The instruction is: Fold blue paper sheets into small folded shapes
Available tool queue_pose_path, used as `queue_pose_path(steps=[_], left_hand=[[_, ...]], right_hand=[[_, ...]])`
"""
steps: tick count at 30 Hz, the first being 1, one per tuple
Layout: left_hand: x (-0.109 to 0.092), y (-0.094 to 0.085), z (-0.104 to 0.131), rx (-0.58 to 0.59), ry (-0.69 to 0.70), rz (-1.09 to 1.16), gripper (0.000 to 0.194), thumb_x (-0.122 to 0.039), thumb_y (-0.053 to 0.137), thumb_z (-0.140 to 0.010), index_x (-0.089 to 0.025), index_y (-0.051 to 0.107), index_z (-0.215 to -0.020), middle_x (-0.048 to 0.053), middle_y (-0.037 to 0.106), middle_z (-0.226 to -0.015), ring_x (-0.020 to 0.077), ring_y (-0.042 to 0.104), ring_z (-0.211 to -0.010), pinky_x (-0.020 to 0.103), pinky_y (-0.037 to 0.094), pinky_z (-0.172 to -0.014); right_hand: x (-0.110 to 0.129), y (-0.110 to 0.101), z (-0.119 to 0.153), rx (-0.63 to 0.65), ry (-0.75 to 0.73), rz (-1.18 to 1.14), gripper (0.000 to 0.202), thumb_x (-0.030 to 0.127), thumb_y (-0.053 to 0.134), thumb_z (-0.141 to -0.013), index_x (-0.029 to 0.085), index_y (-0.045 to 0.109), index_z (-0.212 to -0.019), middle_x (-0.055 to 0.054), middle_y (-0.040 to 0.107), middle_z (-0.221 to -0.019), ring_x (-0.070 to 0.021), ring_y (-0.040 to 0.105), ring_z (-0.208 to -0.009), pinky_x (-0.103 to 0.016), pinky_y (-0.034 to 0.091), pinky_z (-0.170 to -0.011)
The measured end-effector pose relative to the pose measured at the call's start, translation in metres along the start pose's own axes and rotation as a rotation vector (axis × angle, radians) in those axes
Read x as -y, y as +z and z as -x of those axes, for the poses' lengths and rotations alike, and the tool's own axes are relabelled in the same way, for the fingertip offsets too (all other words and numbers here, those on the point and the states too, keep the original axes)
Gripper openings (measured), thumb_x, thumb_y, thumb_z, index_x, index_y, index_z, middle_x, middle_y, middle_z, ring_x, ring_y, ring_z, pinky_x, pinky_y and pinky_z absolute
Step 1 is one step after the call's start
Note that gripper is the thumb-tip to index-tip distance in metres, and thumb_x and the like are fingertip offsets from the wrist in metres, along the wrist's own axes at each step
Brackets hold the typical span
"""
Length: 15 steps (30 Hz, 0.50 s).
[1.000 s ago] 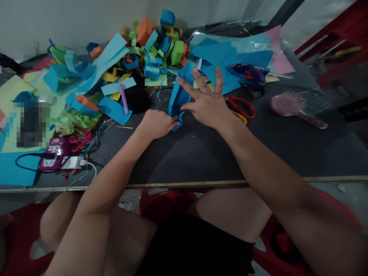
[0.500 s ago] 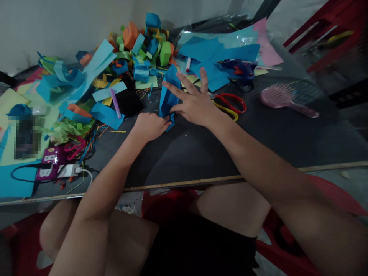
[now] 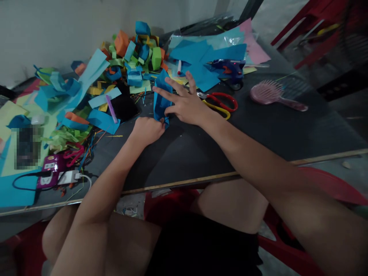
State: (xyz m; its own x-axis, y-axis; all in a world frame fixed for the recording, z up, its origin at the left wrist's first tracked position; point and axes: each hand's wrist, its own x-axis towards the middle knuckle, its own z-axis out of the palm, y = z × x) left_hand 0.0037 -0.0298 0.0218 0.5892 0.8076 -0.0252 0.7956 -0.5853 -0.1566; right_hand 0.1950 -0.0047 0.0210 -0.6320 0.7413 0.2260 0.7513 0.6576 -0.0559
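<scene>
A folded piece of blue paper (image 3: pixel 162 102) stands upright on the dark table in front of me, narrow and tall. My left hand (image 3: pixel 150 129) is closed at its lower end, with the thumb and curled fingers on the bottom edge. On the right side, my right hand (image 3: pixel 185 102) has its fingers spread. Its index finger reaches across the paper's face and its thumb touches the paper lower down. Scissors (image 3: pixel 222 102) with red and yellow handles lie just right of my right hand.
Coloured paper pieces (image 3: pixel 122 44) are heaped at the back. A glue gun (image 3: pixel 230 69) and blue sheets (image 3: pixel 186 51) lie behind the scissors, and a pink hairbrush (image 3: pixel 266 93) is farther right. A purple power strip (image 3: pixel 51 168) with cables sits at the front left.
The view has turned slightly, so the table's contents appear shifted left. Both hands stay at the blue paper, with almost the same hold.
</scene>
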Motion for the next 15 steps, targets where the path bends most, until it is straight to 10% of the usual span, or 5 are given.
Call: queue_pose_path(steps=[15], left_hand=[[0.004, 0.002, 0.001, 0.003, -0.001, -0.002, 0.053, -0.035, 0.033, -0.102, -0.012, 0.08, -0.101, 0.018, 0.074, -0.076, 0.0283, 0.073, -0.078, 0.034, 0.045, -0.065]], right_hand=[[0.023, -0.017, 0.011, 0.056, 0.055, -0.06, 0.05, 0.031, 0.034, -0.097, 0.031, 0.055, -0.143, -0.006, 0.06, -0.145, -0.0343, 0.014, -0.155, -0.071, 0.01, -0.114]])
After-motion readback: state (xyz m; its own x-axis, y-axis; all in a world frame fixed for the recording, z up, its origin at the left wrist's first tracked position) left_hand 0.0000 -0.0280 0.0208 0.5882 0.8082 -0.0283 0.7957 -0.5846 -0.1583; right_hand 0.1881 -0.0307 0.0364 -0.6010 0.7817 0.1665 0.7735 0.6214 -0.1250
